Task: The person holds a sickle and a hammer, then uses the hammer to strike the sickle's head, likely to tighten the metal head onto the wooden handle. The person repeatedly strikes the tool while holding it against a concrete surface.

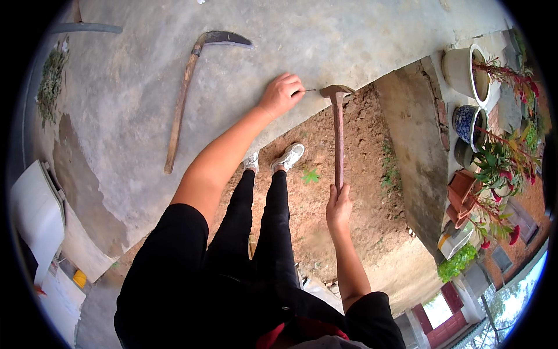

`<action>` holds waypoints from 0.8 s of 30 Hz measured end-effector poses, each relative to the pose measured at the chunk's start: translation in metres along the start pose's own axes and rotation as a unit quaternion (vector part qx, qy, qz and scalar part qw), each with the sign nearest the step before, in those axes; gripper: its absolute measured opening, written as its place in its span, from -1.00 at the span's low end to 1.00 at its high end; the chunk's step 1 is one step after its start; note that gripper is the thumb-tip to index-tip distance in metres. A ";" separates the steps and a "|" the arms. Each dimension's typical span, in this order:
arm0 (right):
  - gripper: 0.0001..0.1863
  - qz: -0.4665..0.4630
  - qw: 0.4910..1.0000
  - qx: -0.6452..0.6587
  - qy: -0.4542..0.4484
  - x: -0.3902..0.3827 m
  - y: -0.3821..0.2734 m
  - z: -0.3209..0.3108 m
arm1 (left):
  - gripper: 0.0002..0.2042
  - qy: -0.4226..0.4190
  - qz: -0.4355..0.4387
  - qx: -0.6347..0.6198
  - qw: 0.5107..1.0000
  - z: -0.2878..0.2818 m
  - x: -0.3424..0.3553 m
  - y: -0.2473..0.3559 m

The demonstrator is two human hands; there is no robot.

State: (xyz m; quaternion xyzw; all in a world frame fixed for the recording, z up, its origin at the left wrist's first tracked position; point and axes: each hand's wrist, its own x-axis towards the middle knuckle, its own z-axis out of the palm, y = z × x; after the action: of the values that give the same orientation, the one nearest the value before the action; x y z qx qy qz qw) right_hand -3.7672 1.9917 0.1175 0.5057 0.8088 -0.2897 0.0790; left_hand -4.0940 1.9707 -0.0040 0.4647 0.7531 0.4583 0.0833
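- Grey concrete slab (pixel 133 75), flat and stained in places, covers the far side of the scene and continues along the left.
- The left hand (pixel 282 95) is over this slab, near its right edge. Its fingers are narrow, pinching a thin dark rod (pixel 310 90), similar to a nail, which points to the right.
- The right hand (pixel 339 208) is nearer to the body. Its fingers are wrapped around the near end of a metal-headed hammer (pixel 339 139) with a long reddish-brown handle.
- The hammer extends to the far side, and its head is just beside the tip of the rod, on the right. Whether these two are touching, I cannot tell.
- A sickle (pixel 182 109) with a worn brown wooden handle and a dark curved blade lies on the slab, left of the left hand; the blade is at its far end and points right.
- Brown bare soil (pixel 314 232) is under the hammer handle, with a small green leafy plant (pixel 310 175) near the white shoes (pixel 289 156).
- At the right are a round white flowerpot (pixel 459 70) and a blue-and-white patterned pot (pixel 464 123).
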 end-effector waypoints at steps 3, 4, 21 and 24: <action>-0.78 0.012 0.999 0.036 0.019 -0.006 0.001 -0.009 | -0.93 0.008 0.012 -0.003 1.000 -0.001 0.001 -0.003; -0.78 0.015 0.999 0.040 0.023 -0.006 0.001 -0.010 | -0.93 0.010 0.013 0.001 1.000 -0.001 0.001 -0.004; -0.81 -0.034 0.998 0.055 0.019 -0.003 -0.014 -0.008 | -0.93 0.027 0.019 0.012 0.999 0.000 0.003 0.002; -0.81 -0.036 0.999 -0.008 -0.005 0.001 -0.005 -0.001 | -0.93 0.021 0.024 0.008 0.999 0.000 0.003 -0.003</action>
State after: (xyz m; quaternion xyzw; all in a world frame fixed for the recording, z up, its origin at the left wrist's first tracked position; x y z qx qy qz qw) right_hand -3.7721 1.9912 0.1200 0.4738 0.8284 -0.2889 0.0764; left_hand -4.0978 1.9731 -0.0057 0.4738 0.7469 0.4636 0.0525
